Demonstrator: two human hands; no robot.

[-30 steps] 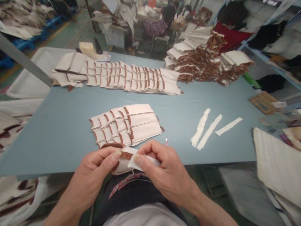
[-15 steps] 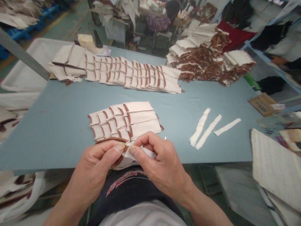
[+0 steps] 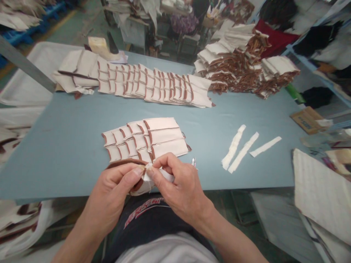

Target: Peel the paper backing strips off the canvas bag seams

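My left hand (image 3: 120, 182) is closed, pinching the edge of a cream fabric piece with brown trim (image 3: 138, 186) at the table's front edge. Right beside it, my right hand (image 3: 177, 179) is closed on a white strip (image 3: 166, 175), pressing its end against the trimmed edge. The fingertips of both hands nearly meet and partly cover the spot where strip and fabric touch. Just beyond my hands lies an overlapping row of cream pieces with brown edges (image 3: 167, 135). A small shiny metal tool (image 3: 194, 162), partly hidden, rests by my right knuckles.
Three white strips (image 3: 242, 149) lie on the blue-grey table (image 3: 214, 120) at right. A long row of cream pieces (image 3: 153, 84) runs along the back, beside a tall brown-edged stack (image 3: 233, 62). A cardboard box (image 3: 305, 120) sits at the right edge, a metal post (image 3: 30, 65) at left.
My right hand has shifted slightly left, closer to my left fingertips, with the white strip in it. More of the small metal tool shows now. The left hand keeps its pinch.
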